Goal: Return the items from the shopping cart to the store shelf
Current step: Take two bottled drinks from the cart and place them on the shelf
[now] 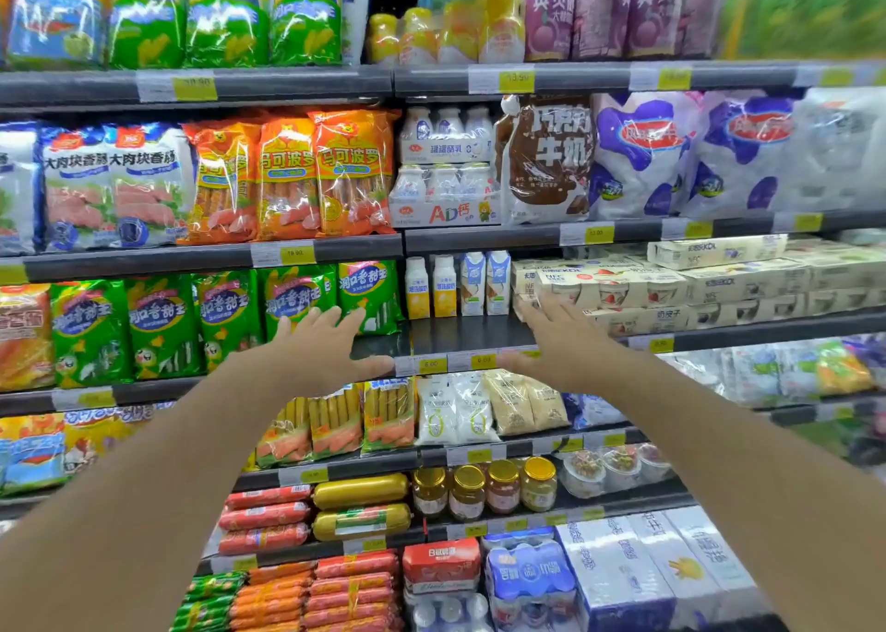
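Both my arms reach forward toward the middle tier of a store shelf [460,336]. My left hand [326,346] is open with fingers spread, just in front of green sausage packs [292,296]. My right hand [561,339] is also open and holds nothing, close to cream yoghurt cartons [623,286]. Between the hands is a bare dark patch of shelf, with two small yellow bottles [430,287] and two white-blue cartons [484,284] standing at its back. No shopping cart is in view.
Tiers above hold orange sausage bags [287,176], milk bottle packs [446,171] and a brown chocolate milk bag [546,157]. Below are jars [484,487], red and yellow sausage rolls [311,511] and milk boxes [647,574]. Price tags [431,365] line each shelf edge.
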{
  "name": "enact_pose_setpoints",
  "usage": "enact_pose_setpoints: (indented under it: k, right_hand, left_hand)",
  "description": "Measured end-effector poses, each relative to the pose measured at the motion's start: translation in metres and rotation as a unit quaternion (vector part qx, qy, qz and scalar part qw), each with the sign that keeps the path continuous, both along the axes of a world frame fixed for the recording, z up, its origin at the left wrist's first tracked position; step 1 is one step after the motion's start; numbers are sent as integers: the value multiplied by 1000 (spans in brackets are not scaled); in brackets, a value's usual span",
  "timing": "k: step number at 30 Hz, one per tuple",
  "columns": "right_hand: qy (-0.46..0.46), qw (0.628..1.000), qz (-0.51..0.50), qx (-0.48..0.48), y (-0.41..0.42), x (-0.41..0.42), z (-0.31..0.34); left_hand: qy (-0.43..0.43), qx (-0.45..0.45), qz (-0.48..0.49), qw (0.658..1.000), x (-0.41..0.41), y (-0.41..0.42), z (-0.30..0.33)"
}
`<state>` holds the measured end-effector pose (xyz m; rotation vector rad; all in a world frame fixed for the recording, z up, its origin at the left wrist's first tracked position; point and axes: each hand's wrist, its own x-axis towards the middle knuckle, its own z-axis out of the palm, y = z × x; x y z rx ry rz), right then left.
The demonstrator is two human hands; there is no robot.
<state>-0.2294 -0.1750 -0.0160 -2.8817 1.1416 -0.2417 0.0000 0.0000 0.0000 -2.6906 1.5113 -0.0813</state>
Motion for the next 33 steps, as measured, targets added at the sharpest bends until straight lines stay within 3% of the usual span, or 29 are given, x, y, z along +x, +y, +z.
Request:
enact_pose_setpoints:
  k: [9, 15, 18, 25, 33]
  right_hand:
    - [39, 987, -155, 26, -42, -156, -42]
    - [65, 962, -264, 35, -65, -309, -70]
    - [77, 942, -324, 37, -74, -395, -86]
    - [80, 883, -451, 100, -70, -563, -118]
    - [80, 837, -523, 139, -82, -669, -157]
  left_hand:
    - [-16, 25, -162, 986, -109, -121, -38]
    - [-35, 49, -288, 956, -250, -205, -60]
    - [-1, 59, -334, 941, -332, -243, -76]
    - [6, 86, -459, 884, -513, -306, -109]
    - [15, 113, -567, 816, -656, -369, -149]
